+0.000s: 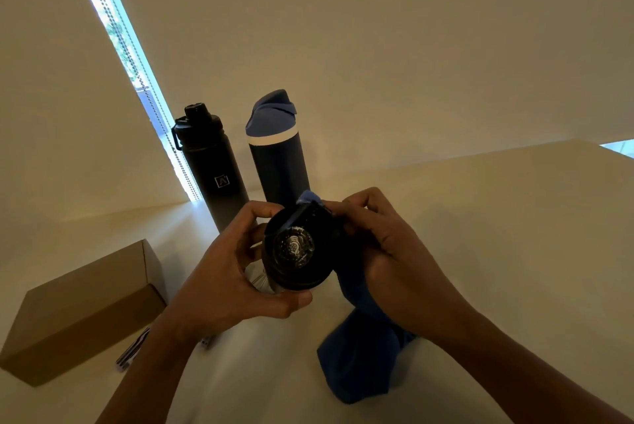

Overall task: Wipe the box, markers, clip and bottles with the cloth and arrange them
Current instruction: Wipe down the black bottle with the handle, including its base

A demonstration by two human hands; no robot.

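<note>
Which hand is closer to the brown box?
Left. The left hand grips the black-lidded bottle just right of the brown box. The right hand, holding the blue cloth against the lid, is farther away on the bottle's other side.

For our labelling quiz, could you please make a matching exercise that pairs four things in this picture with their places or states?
Things
1. black bottle with logo
2. cardboard box
3. blue cloth
4. bottle with black lid

Places or states
A. held by the left hand, lid towards the camera
B. draped from the right hand down to the table
C. standing at the back beside the navy bottle
D. lying at the left

Pairs: 1-C, 2-D, 3-B, 4-A
</note>
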